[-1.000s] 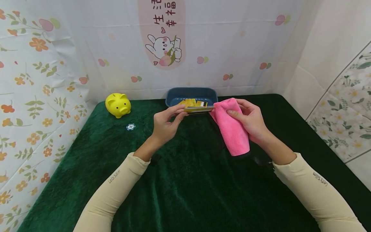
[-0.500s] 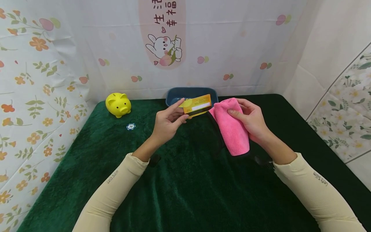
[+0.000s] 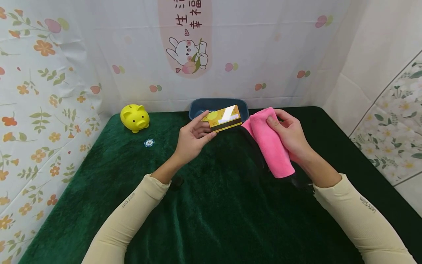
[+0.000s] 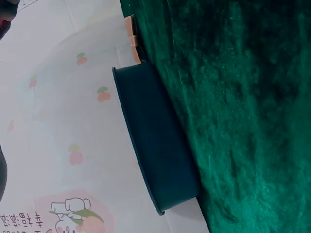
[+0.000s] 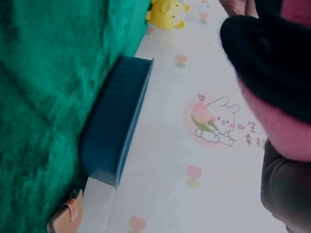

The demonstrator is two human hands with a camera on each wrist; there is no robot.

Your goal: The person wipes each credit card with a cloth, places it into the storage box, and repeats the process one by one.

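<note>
A yellow bank card (image 3: 215, 118) with a dark magnetic stripe and a bright glare spot is pinched between the thumb and fingers of my left hand (image 3: 192, 141) in the head view. My right hand (image 3: 291, 137) grips a pink cloth (image 3: 271, 148), thumb on top, its lower part hanging toward me. One corner of the cloth comes right at the card's right end. Both are held up in front of a dark blue basin (image 3: 244, 106). The cloth (image 5: 286, 126) shows large and dark at one side of the right wrist view; the left wrist view leaves the card out.
On the green velvet tabletop (image 3: 211, 220), a yellow piggy bank (image 3: 134, 118) stands at the far left, with a poker chip (image 3: 149, 143) in front of it. A brown strapped leather case (image 5: 68, 213) lies beside the basin. A patterned curtain (image 3: 277, 47) hangs behind.
The card has turned from edge-on to show its striped face, then tilted slightly into the glare. My right hand has drawn the cloth a little to the right.
</note>
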